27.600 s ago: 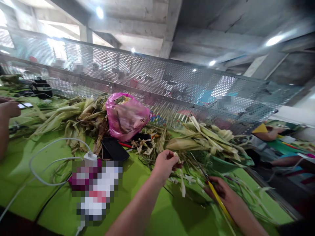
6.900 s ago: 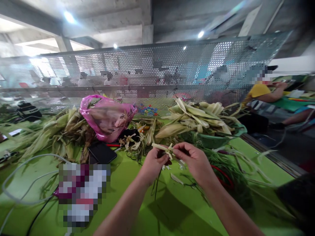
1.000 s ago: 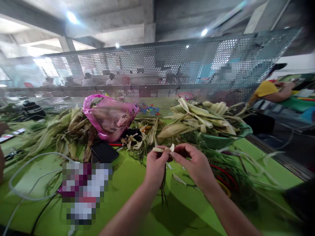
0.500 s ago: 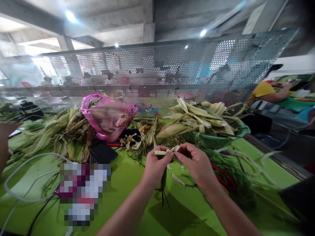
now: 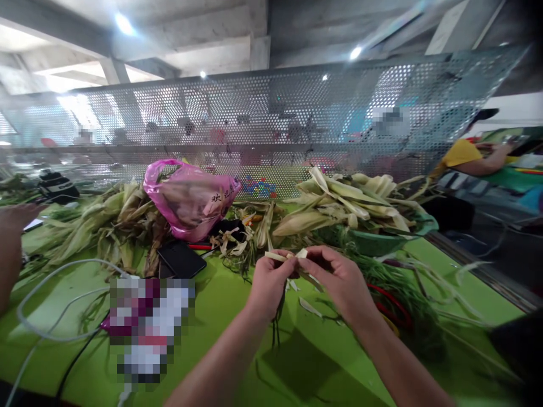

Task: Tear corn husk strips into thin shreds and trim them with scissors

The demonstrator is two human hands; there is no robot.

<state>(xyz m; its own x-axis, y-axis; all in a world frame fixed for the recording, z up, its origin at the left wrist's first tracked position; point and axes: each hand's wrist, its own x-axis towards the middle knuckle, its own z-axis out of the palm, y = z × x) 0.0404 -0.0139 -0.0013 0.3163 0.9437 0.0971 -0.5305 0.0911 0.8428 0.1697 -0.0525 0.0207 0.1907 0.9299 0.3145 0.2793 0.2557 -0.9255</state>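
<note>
My left hand and my right hand meet above the green table, thumbs almost touching. Between their fingertips is a pale strip of corn husk, folded or knotted where the thumbs press it. One end sticks out past my left index finger and a short flap rises by my right thumb. Both hands are closed on it. Thin dark green strands hang below my left hand; their upper part is hidden. Just beyond the hands lie loose dried husks and small scraps.
Corn husks heap over a green basin at right, near green grassy strands. A pink plastic bag, a black phone and white cables lie left. Another person's arm enters at far left. A perforated metal screen stands behind.
The left end of the husk strip now tilts upward, and both hands have turned slightly while keeping their grip. The whole view has shifted a little.
</note>
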